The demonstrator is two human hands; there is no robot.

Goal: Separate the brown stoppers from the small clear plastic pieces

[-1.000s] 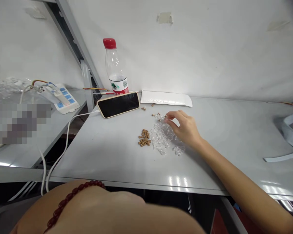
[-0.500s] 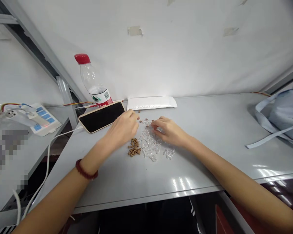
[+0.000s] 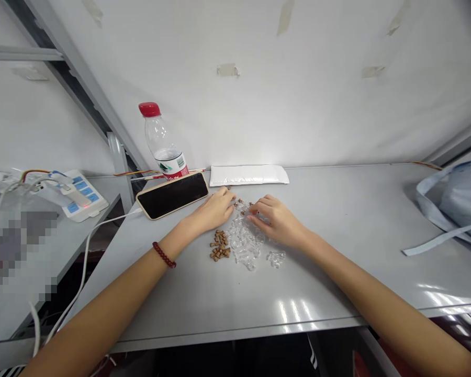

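My left hand [image 3: 216, 208] is low over the table, its fingers bent and its thumb apart from them, beside small clear bottles with cork stoppers [image 3: 242, 206]. My right hand [image 3: 275, 215] rests across from it, thumb and forefinger apart at the edge of the same bottles; I make out nothing between them. Below the hands spreads a pile of tiny clear glass bottles [image 3: 245, 243]. Left of that pile lie loose brown corks [image 3: 220, 251]. A few more clear bottles [image 3: 276, 258] sit apart on the right. One small cork-coloured piece [image 3: 228, 187] shows beyond my left fingers.
Behind my left hand a phone [image 3: 173, 196] leans against a red-capped water bottle [image 3: 165, 149]. A white padded packet [image 3: 249, 175] lies along the wall. At far left is a power strip [image 3: 82, 196] with cables; at far right, a light blue bag [image 3: 461, 193].
My left hand has come down to the table and its thumb has parted from the fingers. My right hand stays by the corked bottles. The whole view has shifted slightly.
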